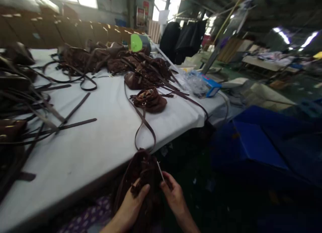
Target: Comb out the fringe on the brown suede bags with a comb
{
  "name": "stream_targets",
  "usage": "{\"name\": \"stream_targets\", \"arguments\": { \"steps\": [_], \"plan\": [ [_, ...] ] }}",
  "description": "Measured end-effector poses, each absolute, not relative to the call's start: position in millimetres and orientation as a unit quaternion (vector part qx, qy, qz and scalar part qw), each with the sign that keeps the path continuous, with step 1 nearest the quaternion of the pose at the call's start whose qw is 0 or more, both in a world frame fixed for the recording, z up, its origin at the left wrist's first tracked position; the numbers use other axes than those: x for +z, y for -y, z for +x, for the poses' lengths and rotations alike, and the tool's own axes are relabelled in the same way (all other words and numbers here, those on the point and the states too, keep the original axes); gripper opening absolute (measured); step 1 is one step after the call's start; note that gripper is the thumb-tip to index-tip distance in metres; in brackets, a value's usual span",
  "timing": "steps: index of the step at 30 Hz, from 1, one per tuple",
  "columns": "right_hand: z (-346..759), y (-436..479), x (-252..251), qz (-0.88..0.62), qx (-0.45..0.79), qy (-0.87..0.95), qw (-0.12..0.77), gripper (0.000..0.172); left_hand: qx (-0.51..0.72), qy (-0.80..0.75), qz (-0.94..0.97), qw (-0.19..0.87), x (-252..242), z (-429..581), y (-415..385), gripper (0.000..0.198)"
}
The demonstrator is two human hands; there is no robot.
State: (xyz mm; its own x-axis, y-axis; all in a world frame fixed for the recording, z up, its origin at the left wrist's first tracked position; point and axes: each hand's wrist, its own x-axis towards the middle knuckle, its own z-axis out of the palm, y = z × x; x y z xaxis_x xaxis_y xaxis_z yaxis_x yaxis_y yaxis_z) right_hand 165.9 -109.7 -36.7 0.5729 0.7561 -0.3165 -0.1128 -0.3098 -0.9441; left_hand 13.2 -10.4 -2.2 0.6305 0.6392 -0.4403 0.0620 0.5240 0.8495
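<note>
A dark brown bag (133, 164) is held just off the table's front edge, its strap (152, 132) looping up onto the white tabletop. My left hand (132, 204) is closed on the bag, thumb on top near some gathered, tassel-like strips. Beside the bag's right side, my right hand (174, 194) pinches a slim, pale metal tool (160, 171) pointing up; its exact kind is unclear. A smaller brown pouch (152, 101) lies on the table beyond, with patterned material in its opening. The lower part of the held bag is in shadow.
Brown bags (88, 56) with tangled straps are heaped along the back of the white table (105, 139); more straps (60, 125) lie at left. Clear plastic (195, 83) and a blue box (211, 87) sit at the right end. A large blue container (259, 142) stands at right.
</note>
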Motion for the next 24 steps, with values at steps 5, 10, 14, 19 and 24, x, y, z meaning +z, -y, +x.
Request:
{"name": "stream_targets", "arguments": {
  "steps": [5,10,14,19,24],
  "plan": [
    [146,122,-15,-0.712,0.381,0.311,0.501,0.05,0.184,-0.394,0.496,0.752,-2,0,6,0.052],
    [143,144,4,-0.83,0.231,0.3,0.409,0.058,0.208,-0.45,0.553,0.67,3,8,12,0.049],
    [114,146,-11,-0.842,0.216,0.403,0.285,0.058,0.247,-0.439,0.538,0.676,16,25,26,0.046],
    [137,158,-66,-0.892,0.294,0.34,0.052,0.071,0.301,-0.485,0.508,0.645,15,17,37,0.038],
    [221,213,-43,-0.939,0.296,0.164,0.058,0.052,0.31,-0.494,0.51,0.632,7,6,29,0.032]
  ]
}}
